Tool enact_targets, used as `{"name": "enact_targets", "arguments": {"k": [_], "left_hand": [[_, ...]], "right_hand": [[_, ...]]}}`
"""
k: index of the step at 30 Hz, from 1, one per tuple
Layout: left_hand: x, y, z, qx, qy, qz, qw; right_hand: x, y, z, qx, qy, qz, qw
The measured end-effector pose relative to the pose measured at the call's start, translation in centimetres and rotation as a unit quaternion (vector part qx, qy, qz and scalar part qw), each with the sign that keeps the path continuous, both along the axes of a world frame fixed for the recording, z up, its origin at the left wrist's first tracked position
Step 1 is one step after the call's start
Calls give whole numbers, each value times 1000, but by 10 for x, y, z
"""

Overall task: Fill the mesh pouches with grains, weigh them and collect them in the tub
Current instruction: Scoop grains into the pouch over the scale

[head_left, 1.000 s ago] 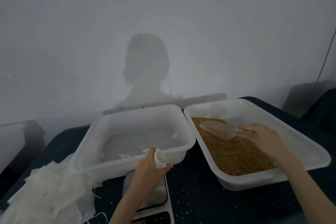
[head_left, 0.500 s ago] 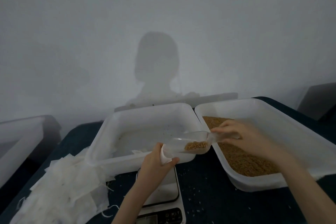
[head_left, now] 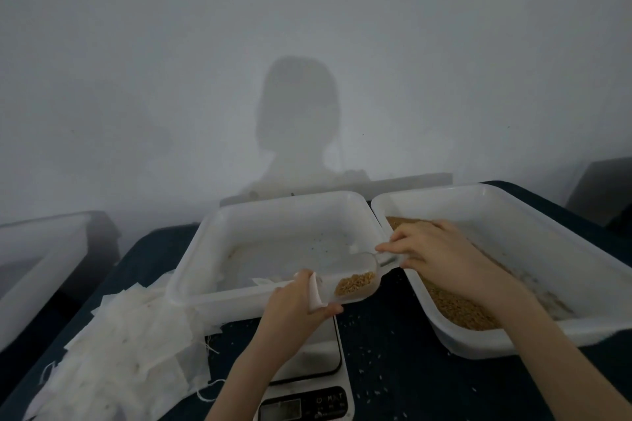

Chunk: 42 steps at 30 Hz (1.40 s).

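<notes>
Two hands — scoop at pouch mouth — grains inside.

White tubs, golden grains

Translucent white tub; golden-brown grains; clear scoop; white pouches; dark navy surface.

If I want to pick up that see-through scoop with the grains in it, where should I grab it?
Probably by the thin handle at the right end of the clear plastic scoop, where the right hand pinches it now. Come from the right side: the open mouth points left toward the white mesh pouch held by the left hand, and the golden grains sit in the bowl.
</notes>
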<state>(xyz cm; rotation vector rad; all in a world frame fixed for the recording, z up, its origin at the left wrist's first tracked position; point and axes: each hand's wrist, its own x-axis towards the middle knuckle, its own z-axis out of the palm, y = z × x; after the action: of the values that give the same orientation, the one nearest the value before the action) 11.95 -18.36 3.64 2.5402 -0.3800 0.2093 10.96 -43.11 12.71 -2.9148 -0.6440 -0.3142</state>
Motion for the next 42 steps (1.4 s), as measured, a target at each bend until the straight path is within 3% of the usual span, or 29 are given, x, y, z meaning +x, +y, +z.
{"name": "enact_targets", "arguments": {"k": [5,10,13,17,20,22,28,31,38,42], "left_hand": [[1,-4,-6,-19,13,7,1000],[1,-8,-11,-63,17,20,998],[1,-6,-14,-89,18,27,996],[2,-5,-12,-99,14,27,995],[2,-5,-10,-99,14,22,995],[2,-5,-8,-106,12,19,994],[4,-5,-5,-178,30,30,983],[4,-6,-5,-204,45,37,977],[5,-10,-4,-247,7,14,969],[4,-13,-3,-210,-23,11,977]], "right_hand": [[-6,26,18,-138,-82,-16,987],[-21,53,31,-155,-267,15,951],[-21,57,27,-164,-300,26,939],[-20,57,27,-198,-291,-9,936],[-16,50,28,-197,-216,-16,956],[-12,40,24,-164,-156,-28,974],[2,3,-8,-96,-104,-55,988],[6,-14,-28,-24,-120,-66,990],[12,-48,-65,16,-43,-183,982],[10,-60,-77,11,-20,-251,968]]}}
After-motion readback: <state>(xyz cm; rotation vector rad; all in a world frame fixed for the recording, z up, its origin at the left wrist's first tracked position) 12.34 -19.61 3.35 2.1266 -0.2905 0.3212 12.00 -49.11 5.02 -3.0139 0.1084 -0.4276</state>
